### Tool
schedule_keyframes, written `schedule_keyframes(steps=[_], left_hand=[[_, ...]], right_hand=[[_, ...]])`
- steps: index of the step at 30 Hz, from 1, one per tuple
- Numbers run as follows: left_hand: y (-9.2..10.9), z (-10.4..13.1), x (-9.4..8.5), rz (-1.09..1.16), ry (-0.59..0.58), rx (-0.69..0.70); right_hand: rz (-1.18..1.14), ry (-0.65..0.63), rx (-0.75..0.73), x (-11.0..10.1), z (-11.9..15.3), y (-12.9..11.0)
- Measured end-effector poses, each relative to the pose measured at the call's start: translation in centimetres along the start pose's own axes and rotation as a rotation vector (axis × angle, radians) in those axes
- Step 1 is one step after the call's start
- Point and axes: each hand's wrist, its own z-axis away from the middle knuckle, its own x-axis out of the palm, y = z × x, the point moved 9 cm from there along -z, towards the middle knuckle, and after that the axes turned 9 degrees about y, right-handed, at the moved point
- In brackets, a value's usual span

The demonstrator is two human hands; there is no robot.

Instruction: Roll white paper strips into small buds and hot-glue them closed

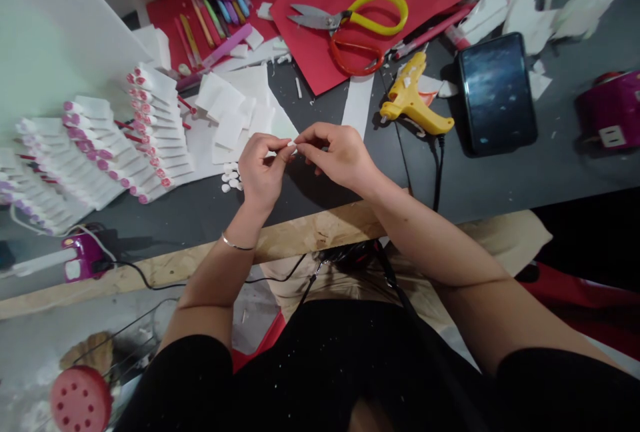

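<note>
Between the fingertips of both hands is a small white piece (pixel 293 145), too small to name for sure; it looks like paper or foam. My left hand (pixel 263 164) pinches it from the left, and my right hand (pixel 336 152) pinches its other side. Just left of my left hand lies a little pile of white rolled pellets (pixel 231 177). Behind it, blank white paper squares (pixel 220 100) overlap on a larger white sheet (pixel 200 152).
Rows of white paper rolls with pink tips (pixel 155 132) fill the left. Scissors (pixel 345 19) lie on red paper (pixel 310 52). A yellow glue gun (pixel 413 99), its cord, and a dark tablet-like device (pixel 497 93) are right. A purple power socket (pixel 80 257) sits near the wooden edge (pixel 320 235).
</note>
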Motion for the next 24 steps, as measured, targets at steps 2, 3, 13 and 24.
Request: schedule_keyframes(steps=[2,3,13,24], left_hand=[[-0.8,0.0,0.3,0.039,-0.042,-0.051],[-1.2,0.0,0.4,0.053,-0.059,-0.074],[-1.4,-0.2,0.3,0.054,-0.056,-0.102],[-0.9,0.1,0.4,0.075,-0.052,-0.052]], right_hand=[[0.033,0.0,-0.046,-0.1,-0.1,-0.4],[0.051,0.001,-0.076,-0.1,-0.1,-0.6],[0.05,-0.075,-0.166,0.3,-0.1,-1.0],[0.066,-0.089,-0.188,-0.7,-0.4,-1.9]])
